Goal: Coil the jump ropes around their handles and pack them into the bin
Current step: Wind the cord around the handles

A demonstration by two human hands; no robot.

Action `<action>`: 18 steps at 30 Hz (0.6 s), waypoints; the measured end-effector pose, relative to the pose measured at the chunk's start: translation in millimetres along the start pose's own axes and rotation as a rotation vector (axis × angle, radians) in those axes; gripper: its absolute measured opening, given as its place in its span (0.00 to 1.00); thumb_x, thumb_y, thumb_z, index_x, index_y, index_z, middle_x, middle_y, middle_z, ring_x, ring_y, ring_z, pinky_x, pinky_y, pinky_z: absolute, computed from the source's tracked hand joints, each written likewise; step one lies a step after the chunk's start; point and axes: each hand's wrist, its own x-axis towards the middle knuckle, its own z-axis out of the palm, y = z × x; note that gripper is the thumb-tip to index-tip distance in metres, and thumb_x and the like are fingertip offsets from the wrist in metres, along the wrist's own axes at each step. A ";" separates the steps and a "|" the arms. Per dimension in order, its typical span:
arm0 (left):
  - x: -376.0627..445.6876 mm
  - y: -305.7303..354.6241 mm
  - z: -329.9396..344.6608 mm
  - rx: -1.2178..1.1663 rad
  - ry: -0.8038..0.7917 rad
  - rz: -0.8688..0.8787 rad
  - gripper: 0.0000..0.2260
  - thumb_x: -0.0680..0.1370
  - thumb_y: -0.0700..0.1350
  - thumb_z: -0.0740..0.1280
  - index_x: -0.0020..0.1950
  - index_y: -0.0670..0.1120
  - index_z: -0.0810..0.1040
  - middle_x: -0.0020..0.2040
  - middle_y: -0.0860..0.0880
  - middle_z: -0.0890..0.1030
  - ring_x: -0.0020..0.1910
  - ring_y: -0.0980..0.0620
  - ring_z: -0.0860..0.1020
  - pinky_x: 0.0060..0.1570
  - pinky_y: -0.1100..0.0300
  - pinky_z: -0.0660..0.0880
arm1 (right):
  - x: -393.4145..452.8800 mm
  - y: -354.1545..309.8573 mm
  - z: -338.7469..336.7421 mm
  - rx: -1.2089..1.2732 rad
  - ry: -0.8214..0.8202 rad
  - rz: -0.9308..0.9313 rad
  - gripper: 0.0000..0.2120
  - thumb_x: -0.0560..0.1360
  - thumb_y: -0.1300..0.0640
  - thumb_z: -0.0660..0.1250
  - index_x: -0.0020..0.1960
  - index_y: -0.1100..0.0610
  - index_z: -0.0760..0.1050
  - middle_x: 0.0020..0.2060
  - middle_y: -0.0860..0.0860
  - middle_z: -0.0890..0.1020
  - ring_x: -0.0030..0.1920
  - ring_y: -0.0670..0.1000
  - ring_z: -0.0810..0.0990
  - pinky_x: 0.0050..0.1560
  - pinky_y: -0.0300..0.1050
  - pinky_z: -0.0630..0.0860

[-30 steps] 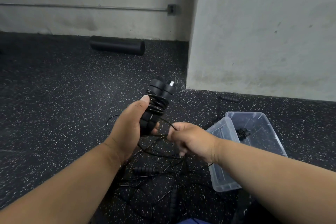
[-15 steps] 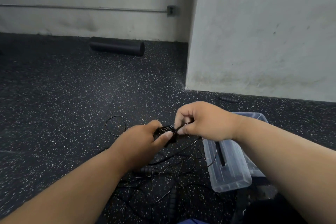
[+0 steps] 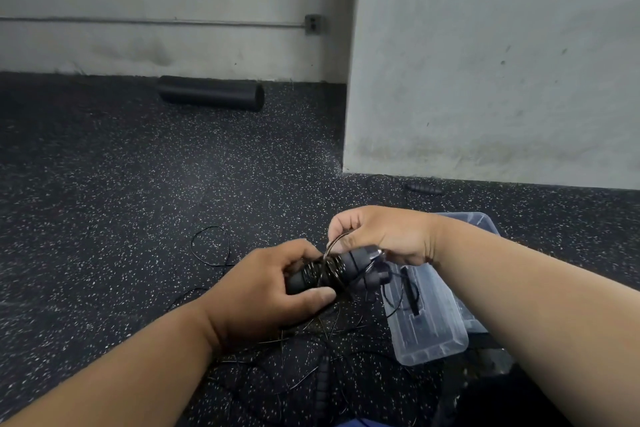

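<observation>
Coiling step: left hand (image 3: 273, 291) grips paired jump-rope handles (image 3: 332, 270) above the floor, right hand (image 3: 377, 236) pinches the cord (image 3: 334, 243) mid-wrap; next, remaining slack wound, bundle into bin (image 3: 433, 340).

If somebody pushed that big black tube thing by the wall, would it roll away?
Probably yes. The black foam roller is a round cylinder lying on its side on flat floor, so a sideways push should set it rolling. It looks like foam, so likely light for its size. The wall just behind it would stop it that way.
</observation>
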 end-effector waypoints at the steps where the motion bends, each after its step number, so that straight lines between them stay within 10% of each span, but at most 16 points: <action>1: -0.6 1.1 -1.4 -0.086 0.021 0.010 0.19 0.72 0.64 0.73 0.56 0.55 0.79 0.39 0.56 0.83 0.36 0.60 0.78 0.39 0.64 0.75 | 0.7 0.5 -0.3 0.057 -0.026 0.002 0.05 0.79 0.63 0.71 0.52 0.59 0.76 0.38 0.58 0.82 0.31 0.51 0.81 0.28 0.38 0.75; 8: -0.1 -2.0 -4.6 -0.508 -0.027 -0.044 0.18 0.73 0.55 0.73 0.56 0.44 0.81 0.47 0.43 0.85 0.46 0.49 0.82 0.46 0.58 0.78 | 15.3 15.9 -13.7 0.043 -0.157 -0.014 0.14 0.74 0.70 0.68 0.56 0.56 0.78 0.51 0.62 0.75 0.50 0.60 0.69 0.42 0.46 0.64; 13: 3.4 -4.8 -7.1 -0.601 -0.133 -0.110 0.24 0.73 0.55 0.72 0.62 0.39 0.80 0.52 0.36 0.84 0.50 0.41 0.82 0.49 0.51 0.77 | 6.3 14.6 -26.5 0.055 -0.365 -0.019 0.20 0.71 0.74 0.67 0.57 0.56 0.75 0.46 0.59 0.73 0.38 0.49 0.70 0.34 0.41 0.64; 18: 4.1 -0.1 -2.5 -0.746 -0.244 -0.151 0.23 0.74 0.53 0.70 0.63 0.38 0.80 0.53 0.36 0.85 0.50 0.40 0.83 0.45 0.54 0.79 | 4.0 13.5 -29.5 -0.096 -0.495 -0.057 0.30 0.67 0.88 0.57 0.60 0.62 0.72 0.48 0.61 0.73 0.46 0.58 0.71 0.41 0.46 0.69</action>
